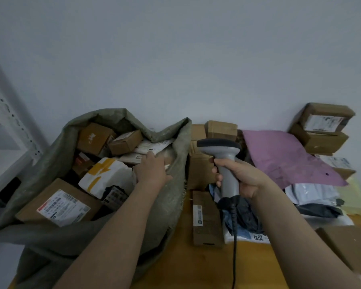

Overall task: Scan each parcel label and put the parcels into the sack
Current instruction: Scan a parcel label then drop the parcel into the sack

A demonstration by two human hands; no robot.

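Scanner [221,150] sits gripped by its handle in the right hand [240,177], poised over parcels [204,217] waiting on the table [206,268] (presumably for the next label), while the left hand [152,171], fingers fairly straight, settles a pale parcel [154,146] inside the sack [169,207].

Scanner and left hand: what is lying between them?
In the head view, the wall of the sack and a brown box lie between the left hand and the scanner.
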